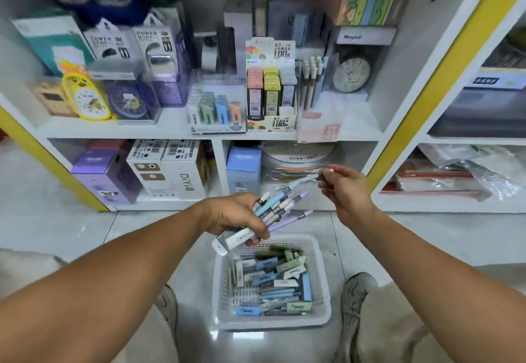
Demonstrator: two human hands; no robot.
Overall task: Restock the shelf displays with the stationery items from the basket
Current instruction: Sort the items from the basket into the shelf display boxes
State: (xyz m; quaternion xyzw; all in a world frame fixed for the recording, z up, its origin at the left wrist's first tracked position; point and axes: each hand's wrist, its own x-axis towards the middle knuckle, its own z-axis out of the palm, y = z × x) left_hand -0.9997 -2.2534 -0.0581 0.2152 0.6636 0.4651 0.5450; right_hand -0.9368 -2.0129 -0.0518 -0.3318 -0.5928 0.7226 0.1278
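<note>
The person's left hand [227,214] is clenched around a bundle of pastel blue, lilac and grey plastic pens [280,208] together with a flat white rectangular box [239,238], holding them above the far rim of a white plastic mesh basket [225,283] that sits on the pale tiled floor [136,228] between the person's shoes. The right hand [345,189] is raised just right of the bundle, its thumb and fingertips pinching the tip of one light-blue pen [299,183] that still lies with the others. Inside the basket lies a loose heap of small blue, green and white stationery packs [273,280]. Ahead stands a white shelf unit with yellow edging [384,134]; on its upper shelf sit a clear display box of pastel erasers [216,109], a printed cardboard display of pink, yellow and grey lead refill cases [270,89], and a clear holder of upright pens [311,77] just right of that display.
</note>
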